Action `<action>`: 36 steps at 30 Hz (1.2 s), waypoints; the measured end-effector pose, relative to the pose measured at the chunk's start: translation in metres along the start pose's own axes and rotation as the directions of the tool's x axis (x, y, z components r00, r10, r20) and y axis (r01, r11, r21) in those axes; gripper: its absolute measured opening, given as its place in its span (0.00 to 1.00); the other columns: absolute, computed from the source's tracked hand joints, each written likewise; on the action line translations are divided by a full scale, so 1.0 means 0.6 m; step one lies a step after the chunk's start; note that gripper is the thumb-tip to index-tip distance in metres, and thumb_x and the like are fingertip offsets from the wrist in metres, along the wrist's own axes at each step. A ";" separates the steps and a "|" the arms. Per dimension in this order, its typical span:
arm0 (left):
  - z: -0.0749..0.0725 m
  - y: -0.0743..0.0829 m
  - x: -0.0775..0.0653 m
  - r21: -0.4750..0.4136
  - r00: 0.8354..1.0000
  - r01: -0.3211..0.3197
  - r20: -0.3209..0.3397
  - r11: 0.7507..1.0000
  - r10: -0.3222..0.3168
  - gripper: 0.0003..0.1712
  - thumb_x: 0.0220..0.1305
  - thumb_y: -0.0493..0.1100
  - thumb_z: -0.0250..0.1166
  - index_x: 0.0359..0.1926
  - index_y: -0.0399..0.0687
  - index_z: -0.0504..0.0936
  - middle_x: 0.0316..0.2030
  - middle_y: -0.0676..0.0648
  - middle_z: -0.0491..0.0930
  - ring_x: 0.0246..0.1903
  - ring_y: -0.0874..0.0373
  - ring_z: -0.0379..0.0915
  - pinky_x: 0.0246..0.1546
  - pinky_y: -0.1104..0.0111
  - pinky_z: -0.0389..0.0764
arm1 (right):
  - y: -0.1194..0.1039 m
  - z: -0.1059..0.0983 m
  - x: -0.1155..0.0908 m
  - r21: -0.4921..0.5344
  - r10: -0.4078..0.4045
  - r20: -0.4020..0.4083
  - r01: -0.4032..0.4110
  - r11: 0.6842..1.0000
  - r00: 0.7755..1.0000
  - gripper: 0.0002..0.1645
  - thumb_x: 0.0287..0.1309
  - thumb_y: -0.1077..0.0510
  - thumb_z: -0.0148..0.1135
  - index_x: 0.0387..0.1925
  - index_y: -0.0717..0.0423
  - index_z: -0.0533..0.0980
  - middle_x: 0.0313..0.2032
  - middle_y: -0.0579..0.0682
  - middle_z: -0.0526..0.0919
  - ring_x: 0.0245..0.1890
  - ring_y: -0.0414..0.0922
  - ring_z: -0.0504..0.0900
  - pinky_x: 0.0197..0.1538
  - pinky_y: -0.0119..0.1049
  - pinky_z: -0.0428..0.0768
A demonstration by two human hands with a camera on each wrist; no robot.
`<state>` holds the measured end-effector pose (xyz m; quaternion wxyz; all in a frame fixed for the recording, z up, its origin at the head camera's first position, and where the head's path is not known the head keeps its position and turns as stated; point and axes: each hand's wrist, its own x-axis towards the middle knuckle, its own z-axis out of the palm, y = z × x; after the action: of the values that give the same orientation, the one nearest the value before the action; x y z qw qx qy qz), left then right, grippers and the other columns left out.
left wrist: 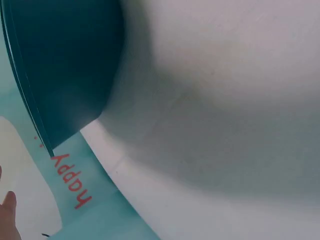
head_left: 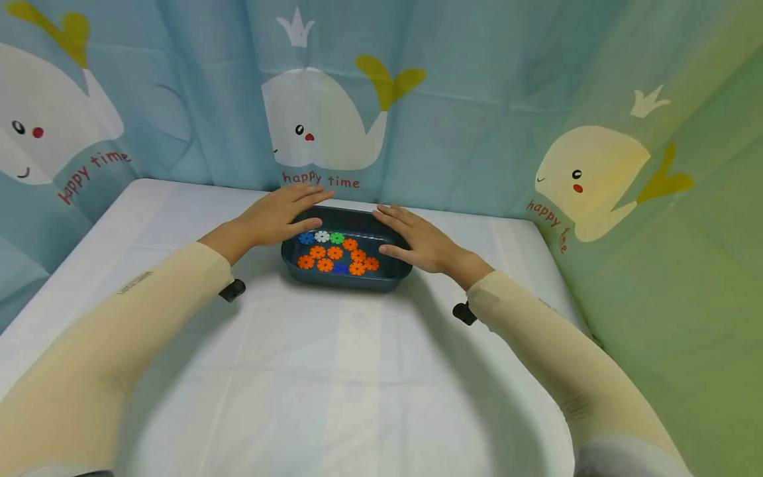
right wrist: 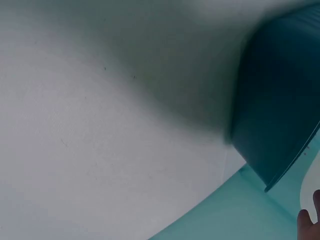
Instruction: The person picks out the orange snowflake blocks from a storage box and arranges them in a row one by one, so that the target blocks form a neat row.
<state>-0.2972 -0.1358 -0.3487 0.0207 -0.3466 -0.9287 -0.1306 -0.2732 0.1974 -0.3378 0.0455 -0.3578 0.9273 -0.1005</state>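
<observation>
A dark blue-green plastic basin (head_left: 340,282) sits toward the back of the table. Inside it lie several orange snowflake-shaped discs (head_left: 335,253), with a white disc (head_left: 322,236), a green disc (head_left: 337,238) and blue discs (head_left: 306,238). My left hand (head_left: 277,217), fingers extended, is over the basin's left end; my right hand (head_left: 422,242) is likewise over the right end. Neither hand holds anything; whether they touch the rim I cannot tell. Both wrist views catch the basin's outer wall (left wrist: 65,65) (right wrist: 280,95) and a few fingertips at a lower corner.
A white, faintly striped cloth covers the table (head_left: 357,371). Behind it hangs a blue curtain (head_left: 477,132) with whale prints, turning green at the right. A small black wrist camera (head_left: 232,290) shows under the left sleeve, another camera (head_left: 464,313) under the right.
</observation>
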 end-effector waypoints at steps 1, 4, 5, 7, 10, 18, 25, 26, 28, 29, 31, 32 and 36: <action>0.000 -0.001 -0.005 -0.015 1.000 0.015 -0.006 1.000 -0.015 0.39 0.73 0.64 0.49 0.78 0.63 0.48 0.77 0.47 0.50 0.76 0.45 0.42 0.74 0.45 0.46 | -0.001 0.000 -0.002 0.006 0.007 0.000 -0.007 1.000 1.000 0.47 0.66 0.24 0.39 0.78 0.36 0.43 0.78 0.42 0.43 0.78 0.49 0.44 0.76 0.56 0.48; 0.002 -0.004 -0.020 -0.061 0.998 0.064 -0.021 0.996 -0.066 0.41 0.72 0.68 0.46 0.79 0.64 0.45 0.77 0.46 0.49 0.75 0.44 0.44 0.73 0.43 0.48 | -0.004 -0.001 -0.007 0.028 0.033 0.004 -0.033 0.999 0.999 0.47 0.66 0.25 0.40 0.78 0.35 0.43 0.78 0.41 0.43 0.77 0.48 0.45 0.75 0.57 0.51; 0.003 -0.004 -0.024 -0.075 0.996 0.083 -0.023 0.994 -0.085 0.42 0.71 0.70 0.44 0.79 0.65 0.44 0.77 0.46 0.49 0.75 0.44 0.45 0.72 0.42 0.49 | -0.005 -0.002 -0.009 0.037 0.042 0.007 -0.042 0.998 0.999 0.46 0.66 0.25 0.41 0.78 0.35 0.43 0.78 0.41 0.42 0.77 0.48 0.45 0.75 0.57 0.51; 0.004 -0.005 -0.032 -0.112 0.992 0.120 -0.025 0.986 -0.124 0.43 0.70 0.73 0.42 0.79 0.67 0.41 0.77 0.46 0.47 0.75 0.43 0.45 0.72 0.40 0.50 | -0.006 -0.002 -0.012 0.047 0.056 0.014 -0.056 0.997 0.998 0.46 0.66 0.25 0.41 0.78 0.34 0.43 0.78 0.40 0.42 0.77 0.47 0.45 0.74 0.59 0.53; 0.008 -0.007 -0.042 -0.160 0.984 0.167 -0.027 0.973 -0.173 0.44 0.69 0.74 0.42 0.78 0.69 0.40 0.77 0.46 0.47 0.75 0.42 0.44 0.70 0.38 0.50 | -0.007 -0.003 -0.015 0.069 0.070 0.008 -0.070 0.995 0.998 0.46 0.66 0.24 0.40 0.78 0.33 0.43 0.78 0.39 0.42 0.77 0.48 0.45 0.74 0.59 0.53; 0.023 -0.014 -0.064 -0.229 0.966 0.237 -0.045 0.944 -0.253 0.43 0.70 0.73 0.41 0.78 0.72 0.37 0.77 0.45 0.49 0.75 0.42 0.43 0.68 0.34 0.52 | -0.011 -0.001 -0.015 0.149 0.121 -0.033 -0.114 0.982 0.992 0.46 0.64 0.22 0.39 0.77 0.30 0.44 0.77 0.44 0.49 0.77 0.50 0.47 0.74 0.60 0.51; 0.045 -0.024 -0.078 -0.302 0.954 0.260 -0.066 0.917 -0.292 0.41 0.72 0.71 0.39 0.78 0.68 0.37 0.74 0.45 0.57 0.73 0.43 0.49 0.67 0.36 0.55 | -0.011 0.007 -0.015 0.191 0.129 -0.024 -0.122 0.974 0.991 0.46 0.65 0.23 0.38 0.78 0.35 0.46 0.76 0.46 0.52 0.76 0.51 0.50 0.75 0.57 0.49; 0.048 -0.024 -0.079 -0.313 0.952 0.269 -0.060 0.911 -0.301 0.41 0.72 0.71 0.39 0.78 0.68 0.37 0.74 0.44 0.57 0.73 0.43 0.51 0.67 0.36 0.55 | -0.011 0.008 -0.015 0.197 0.131 -0.024 -0.123 0.973 0.991 0.46 0.65 0.23 0.38 0.78 0.36 0.46 0.76 0.47 0.52 0.76 0.51 0.50 0.75 0.57 0.49; 0.051 -0.022 -0.081 -0.346 0.945 0.288 -0.047 0.893 -0.323 0.42 0.72 0.71 0.38 0.79 0.65 0.39 0.73 0.43 0.58 0.72 0.43 0.54 0.67 0.36 0.56 | -0.011 0.009 -0.013 0.210 0.128 -0.024 -0.120 0.970 0.991 0.46 0.66 0.24 0.39 0.78 0.37 0.47 0.76 0.48 0.52 0.76 0.52 0.50 0.75 0.57 0.49; 0.052 -0.019 -0.083 -0.366 0.942 0.298 -0.038 0.881 -0.334 0.42 0.72 0.71 0.38 0.79 0.63 0.39 0.73 0.42 0.58 0.71 0.43 0.56 0.66 0.37 0.57 | -0.011 0.010 -0.012 0.219 0.127 -0.025 -0.119 0.969 0.992 0.46 0.67 0.25 0.39 0.78 0.38 0.47 0.76 0.48 0.53 0.76 0.51 0.50 0.76 0.56 0.49; 0.054 -0.016 -0.084 -0.409 0.936 0.313 -0.023 0.857 -0.352 0.43 0.72 0.71 0.38 0.79 0.61 0.40 0.73 0.42 0.58 0.70 0.43 0.58 0.66 0.38 0.59 | -0.011 0.011 -0.010 0.235 0.126 -0.028 -0.116 0.965 0.992 0.45 0.67 0.25 0.38 0.78 0.40 0.49 0.76 0.48 0.53 0.76 0.51 0.51 0.76 0.55 0.50; 0.055 -0.013 -0.084 -0.430 0.934 0.316 -0.018 0.846 -0.358 0.43 0.72 0.71 0.38 0.79 0.60 0.41 0.73 0.41 0.58 0.70 0.43 0.58 0.66 0.39 0.60 | -0.011 0.012 -0.009 0.242 0.126 -0.028 -0.115 0.963 0.992 0.45 0.67 0.26 0.38 0.78 0.40 0.49 0.76 0.48 0.53 0.76 0.51 0.51 0.76 0.55 0.50; 0.056 -0.006 -0.084 -0.498 0.928 0.319 -0.007 0.807 -0.372 0.42 0.73 0.69 0.38 0.79 0.57 0.42 0.73 0.40 0.57 0.69 0.41 0.57 0.67 0.40 0.61 | -0.011 0.016 -0.008 0.268 0.136 -0.019 -0.126 0.955 0.991 0.44 0.68 0.27 0.40 0.77 0.41 0.53 0.76 0.49 0.55 0.76 0.51 0.52 0.75 0.56 0.51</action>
<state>-0.2593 -0.1617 -0.3885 -0.0430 -0.1582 -0.9104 -0.3800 -0.2639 0.1945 -0.3456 0.0823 -0.2844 0.9277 -0.2275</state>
